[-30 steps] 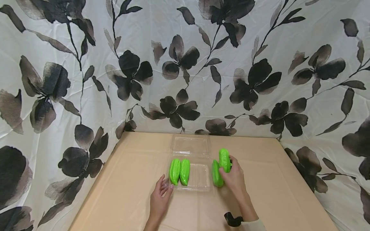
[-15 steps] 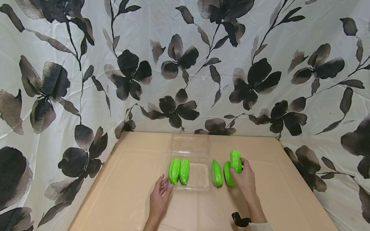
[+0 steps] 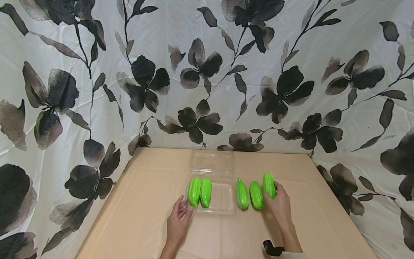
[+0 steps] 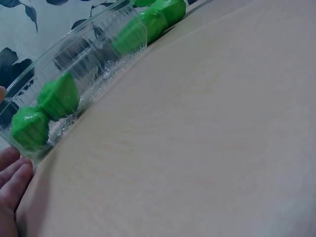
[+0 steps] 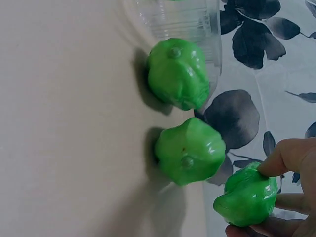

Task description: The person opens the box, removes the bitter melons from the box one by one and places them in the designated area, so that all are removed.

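My right hand (image 3: 279, 203) grips a green toy cucumber (image 3: 269, 185), thumb on one side and fingers on the other; the right wrist view shows this cucumber (image 5: 247, 195) raised off the table, end towards the camera. To its left, two more cucumbers lie side by side on the table, a middle one (image 3: 256, 195) and one nearer the box (image 3: 242, 194). A clear plastic clamshell box (image 3: 223, 198) stands with its lid folded back, two cucumbers (image 3: 200, 192) in its left half. At its front left corner, my left hand (image 3: 178, 219) holds the rim between thumb and fingers.
The box's clear lid (image 3: 212, 162) lies flat behind it, towards the table's back edge. A beige cloth covers the table (image 3: 145, 180). Behind hangs a white curtain (image 3: 233, 104) with dark flowers. A black strap (image 3: 273, 249) is at the right wrist.
My right hand has carried its cucumber to the right and, lately, slightly nearer, bringing the middle cucumber into full sight. The left hand and the box stay where they were.
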The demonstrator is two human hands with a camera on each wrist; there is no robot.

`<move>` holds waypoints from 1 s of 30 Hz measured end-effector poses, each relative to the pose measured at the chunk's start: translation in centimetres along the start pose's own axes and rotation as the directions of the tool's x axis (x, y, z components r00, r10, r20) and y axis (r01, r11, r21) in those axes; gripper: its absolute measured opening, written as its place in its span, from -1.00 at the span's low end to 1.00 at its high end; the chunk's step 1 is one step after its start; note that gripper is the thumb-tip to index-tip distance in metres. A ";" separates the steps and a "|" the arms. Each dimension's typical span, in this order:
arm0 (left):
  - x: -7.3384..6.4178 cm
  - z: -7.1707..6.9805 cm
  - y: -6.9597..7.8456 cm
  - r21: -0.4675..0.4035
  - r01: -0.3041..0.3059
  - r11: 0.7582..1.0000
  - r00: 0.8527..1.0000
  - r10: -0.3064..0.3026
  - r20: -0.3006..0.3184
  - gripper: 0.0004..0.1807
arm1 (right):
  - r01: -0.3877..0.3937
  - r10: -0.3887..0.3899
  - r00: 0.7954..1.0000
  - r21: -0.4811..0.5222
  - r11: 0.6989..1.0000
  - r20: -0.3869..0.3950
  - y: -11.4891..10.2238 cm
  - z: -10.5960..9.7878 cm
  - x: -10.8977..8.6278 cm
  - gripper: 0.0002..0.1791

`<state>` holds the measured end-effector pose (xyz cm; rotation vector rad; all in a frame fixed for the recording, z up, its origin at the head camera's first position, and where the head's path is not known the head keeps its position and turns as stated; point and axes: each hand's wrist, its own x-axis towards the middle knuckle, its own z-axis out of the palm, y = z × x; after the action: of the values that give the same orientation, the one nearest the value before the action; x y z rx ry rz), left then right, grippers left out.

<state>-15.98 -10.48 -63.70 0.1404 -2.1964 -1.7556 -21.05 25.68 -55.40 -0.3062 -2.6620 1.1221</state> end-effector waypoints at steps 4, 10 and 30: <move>0.0 0.0 0.0 0.004 -0.010 1.000 1.000 0.010 0.000 -0.33 | 0.000 0.000 1.000 -0.027 1.000 0.009 0.6 0.1 0.0 -0.26; 0.0 0.0 0.0 0.000 0.001 1.000 1.000 -0.001 0.000 -0.31 | 0.005 -0.003 0.999 -0.052 0.999 0.038 1.3 0.3 -0.1 -0.25; -0.1 0.0 0.4 -0.006 -0.005 1.000 1.000 0.005 -0.005 -0.30 | 0.004 0.008 0.995 -0.115 0.993 0.104 2.6 1.0 -0.2 -0.28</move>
<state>-15.81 -10.37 -63.30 0.1379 -2.1862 -1.7567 -20.94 26.76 -58.01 -0.2788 -2.8246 1.0138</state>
